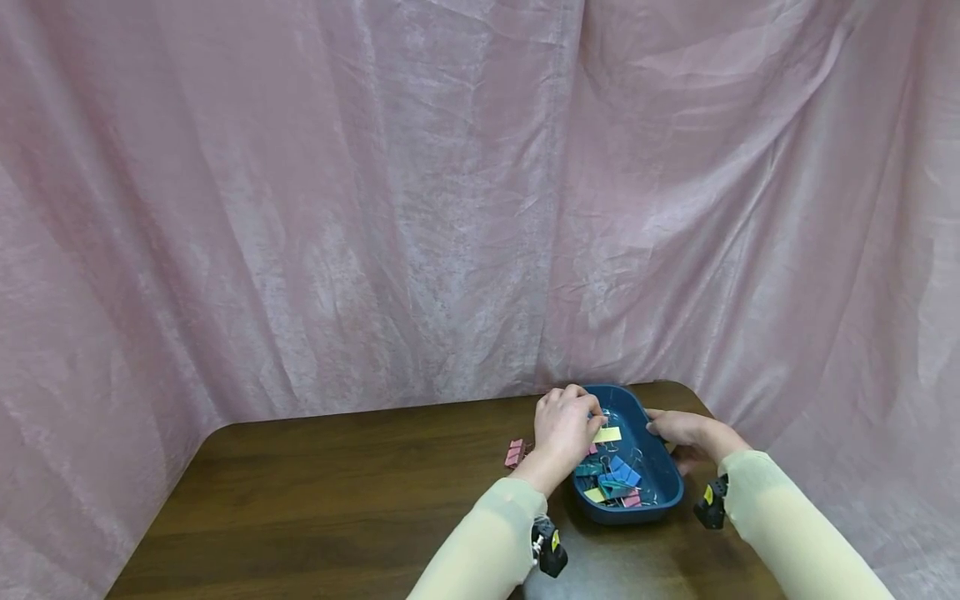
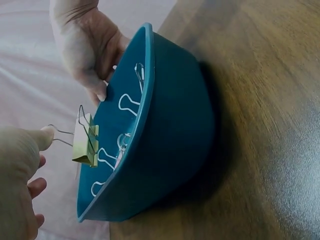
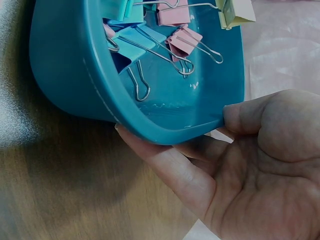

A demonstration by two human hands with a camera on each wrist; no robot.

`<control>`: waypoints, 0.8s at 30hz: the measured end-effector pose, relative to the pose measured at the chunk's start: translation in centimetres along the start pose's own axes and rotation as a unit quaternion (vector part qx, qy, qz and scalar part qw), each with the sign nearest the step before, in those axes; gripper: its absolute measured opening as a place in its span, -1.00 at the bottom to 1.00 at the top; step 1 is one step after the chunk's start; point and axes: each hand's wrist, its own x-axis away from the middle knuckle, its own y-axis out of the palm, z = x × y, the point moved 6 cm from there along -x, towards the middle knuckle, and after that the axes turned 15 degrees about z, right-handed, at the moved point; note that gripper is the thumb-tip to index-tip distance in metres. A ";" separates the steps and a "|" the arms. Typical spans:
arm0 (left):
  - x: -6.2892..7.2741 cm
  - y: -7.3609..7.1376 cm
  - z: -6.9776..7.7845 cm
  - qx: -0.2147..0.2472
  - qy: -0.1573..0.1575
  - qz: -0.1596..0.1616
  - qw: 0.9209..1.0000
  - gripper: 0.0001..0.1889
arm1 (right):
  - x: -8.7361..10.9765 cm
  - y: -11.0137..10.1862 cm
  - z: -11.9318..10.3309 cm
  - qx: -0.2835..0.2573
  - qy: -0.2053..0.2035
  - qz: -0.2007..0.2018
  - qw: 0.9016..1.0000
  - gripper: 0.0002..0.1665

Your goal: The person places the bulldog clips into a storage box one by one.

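Note:
My left hand (image 1: 564, 427) is over the left side of a blue plastic tub (image 1: 632, 515). Its thumb and fingertips pinch a wire handle of a yellow binder clip (image 2: 86, 145), which is at the tub's opening in the left wrist view. My right hand (image 1: 684, 429) grips the tub's right rim, thumb at the edge and fingers against the outside. Inside lie several binder clips: blue ones (image 1: 621, 472), teal ones, a pink one (image 3: 185, 42) and a yellow one (image 1: 594, 495). Just left of my left hand, pink binder clips (image 1: 515, 453) sit on the table, partly hidden by the wrist.
The brown wooden table (image 1: 337, 500) extends to the left of the tub. Its far right corner lies close behind the tub. A pink curtain (image 1: 450, 208) hangs along the table's back edge and right side.

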 end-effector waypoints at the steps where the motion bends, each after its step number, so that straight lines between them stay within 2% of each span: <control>1: 0.1 0.1 0.0 -0.002 0.000 -0.002 1.000 -0.90 | 0.0 0.0 0.0 0.002 0.000 0.000 1.000 -0.31; 7: 0.3 0.4 -0.2 0.000 -0.007 -0.006 1.000 -0.88 | 0.0 0.2 0.1 0.003 0.004 -0.004 1.000 -0.31; 15: 0.7 0.7 -0.6 0.044 -0.036 -0.049 0.997 -0.49 | 0.2 0.3 -0.2 -0.004 -0.008 -0.016 1.000 -0.31; 24: 0.6 0.3 -0.9 0.043 -0.027 -0.058 0.997 -0.33 | 0.1 0.1 -0.1 0.008 -0.004 -0.005 1.000 -0.32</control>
